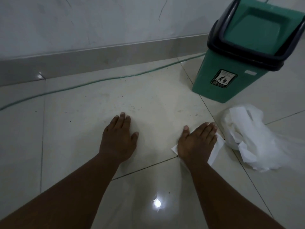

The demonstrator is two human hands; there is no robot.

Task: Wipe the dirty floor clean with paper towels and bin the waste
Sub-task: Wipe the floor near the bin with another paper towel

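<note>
Floor (148,100) | specks and smears left ahead of the hands | right hand (196,142) flat, pressing towel (217,149) to the tile | left hand (118,138) flat, bracing | spare towels (252,136) beside bin (231,76) | nothing visibly binned (lid shut); judged mid-wipe

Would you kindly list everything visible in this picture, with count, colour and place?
bin: one, green with a dark swing-lid frame, upper right, standing on the floor.
plastic bag of paper towels: one, white, right, in front of the bin.
paper towel: one, white, flat under the right hand.
cord: one, green, along the baseboard.
floor: pale tiles, dirt specks at centre.
left hand: flat on the floor, centre.
right hand: flat, pressing the paper towel.
</note>
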